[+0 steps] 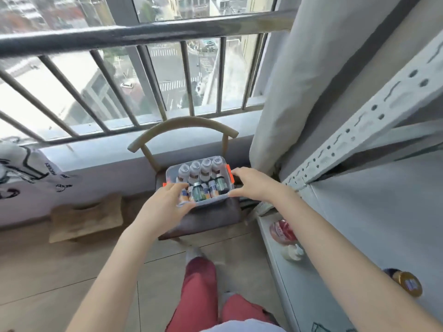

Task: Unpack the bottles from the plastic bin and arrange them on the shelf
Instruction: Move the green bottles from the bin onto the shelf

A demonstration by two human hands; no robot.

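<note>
Left hand [167,200] and right hand [251,183] both grasp plastic bin [211,201] rim; bottles [195,172] upright between the fingers (bin on chair [211,219]).

Red trousers [201,283] w/ wht top [242,327]

Far wall: a full-width window [167,68] admitting bright daylight, guarded by a railing [143,32] of vertical bars under a dark top rail. Below it runs a low grey ledge [107,161]. Right of the window hangs a pale curtain [299,80]. A chair [182,123] with a curved backrest stands against the ledge; a low wooden stool [86,216] sits to its left. Floor [60,271]: beige tiles.
</note>
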